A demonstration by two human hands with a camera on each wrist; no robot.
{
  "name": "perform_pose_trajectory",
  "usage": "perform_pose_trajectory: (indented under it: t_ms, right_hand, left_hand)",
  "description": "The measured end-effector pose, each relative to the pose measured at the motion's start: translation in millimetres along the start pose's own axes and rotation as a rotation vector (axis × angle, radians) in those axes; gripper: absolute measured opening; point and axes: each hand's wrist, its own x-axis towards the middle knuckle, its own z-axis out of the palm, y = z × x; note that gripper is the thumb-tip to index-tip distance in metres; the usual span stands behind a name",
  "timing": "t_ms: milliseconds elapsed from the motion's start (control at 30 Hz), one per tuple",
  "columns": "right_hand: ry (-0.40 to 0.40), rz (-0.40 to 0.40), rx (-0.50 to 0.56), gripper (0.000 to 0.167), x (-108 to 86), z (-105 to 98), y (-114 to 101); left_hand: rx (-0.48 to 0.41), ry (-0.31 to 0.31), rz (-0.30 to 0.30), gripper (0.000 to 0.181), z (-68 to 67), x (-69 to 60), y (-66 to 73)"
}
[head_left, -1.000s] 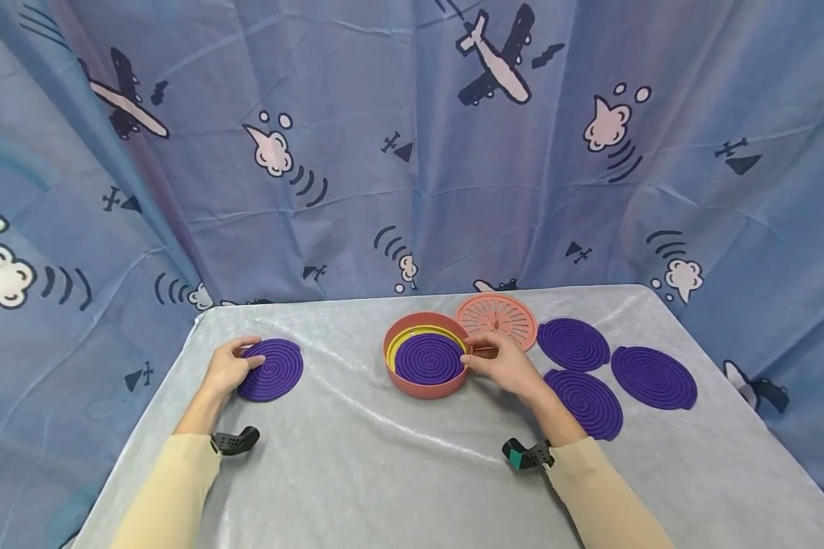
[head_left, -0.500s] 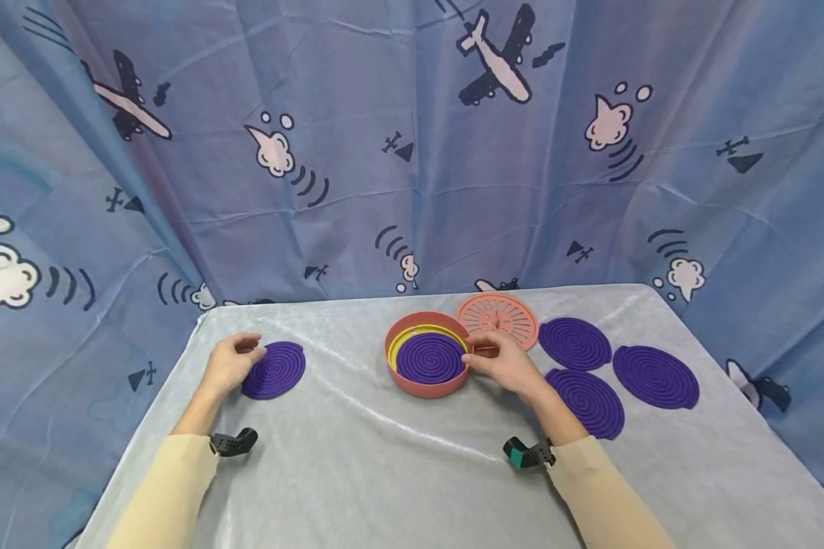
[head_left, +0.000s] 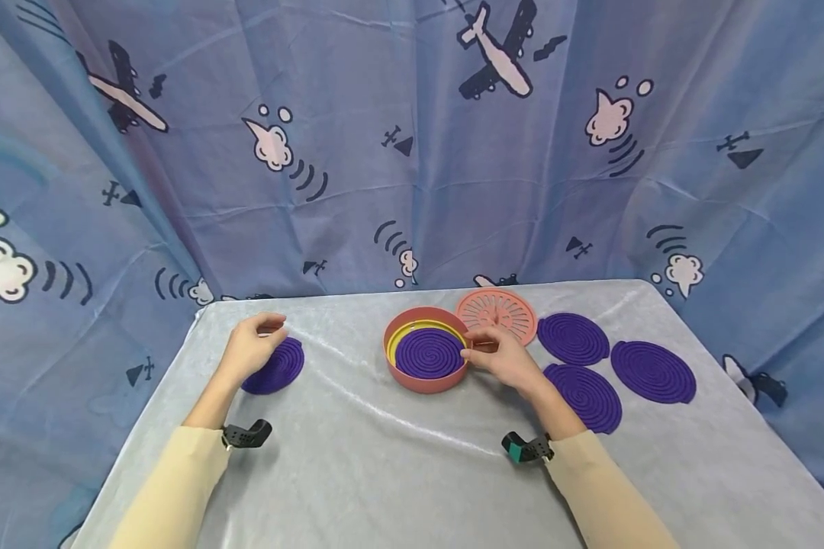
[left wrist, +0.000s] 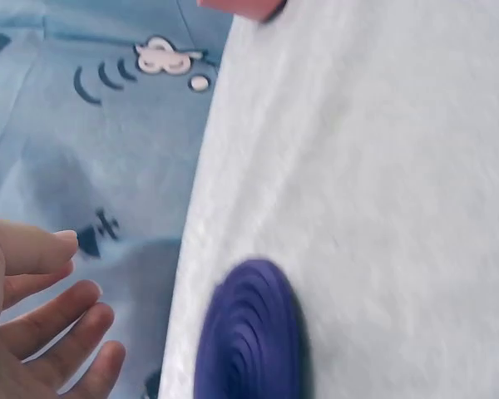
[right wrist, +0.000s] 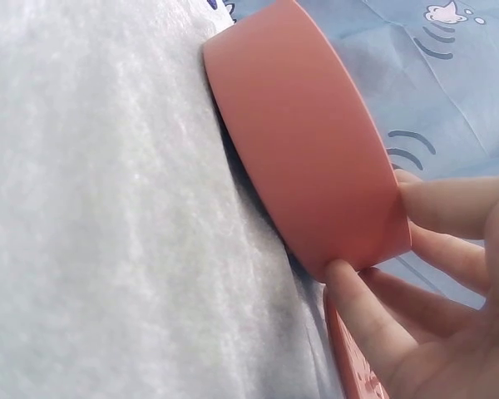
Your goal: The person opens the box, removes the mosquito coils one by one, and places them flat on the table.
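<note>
My left hand [head_left: 250,347] hovers over the left purple mosquito coil [head_left: 278,370], hiding its upper left part. Nothing is between its loosely bent fingers, and in the left wrist view this hand [left wrist: 46,316] is apart from the coil [left wrist: 254,341]. A round salmon-coloured box [head_left: 422,384] stands mid-table with a yellow ring [head_left: 397,340] inside. Another purple coil [head_left: 430,354] lies in it. My right hand [head_left: 504,358] grips the box's right side at the rim; the right wrist view has thumb and fingers against the box wall [right wrist: 308,133].
A slotted salmon lid [head_left: 497,309] lies behind the box, to its right. Three more purple coils [head_left: 573,339] lie flat at the right, partly near my right forearm. The pale cloth-covered table [head_left: 371,473] ends at a blue patterned curtain [head_left: 357,152].
My left hand has let go of the left coil, lifted, and moved a little to the right above it. My right hand keeps its place on the box.
</note>
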Motion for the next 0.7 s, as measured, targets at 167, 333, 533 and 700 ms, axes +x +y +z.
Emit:
perform_pose_trajectory:
  t_ms: [167, 333, 533, 700]
  right_hand:
    - [-0.001, 0.006, 0.002, 0.042, -0.8, 1, -3]
    - [0.003, 0.006, 0.007, 0.042, -1.8, 0, -2]
    - [-0.001, 0.008, 0.011, 0.042, -2.6, 0, -2]
    - [0.003, 0.015, 0.000, 0.041, -2.0, 0, -4]
  left_hand:
    - [-0.024, -0.012, 0.032, 0.029, 6.0, 2.1, 16.3]
    - [-0.035, -0.020, 0.066, 0.027, 16.7, 2.6, 31.0]
    - [-0.062, -0.045, 0.090, 0.027, 27.5, 2.3, 54.4]
    - [-0.089, -0.064, 0.122, 0.027, 37.0, 3.1, 71.4]
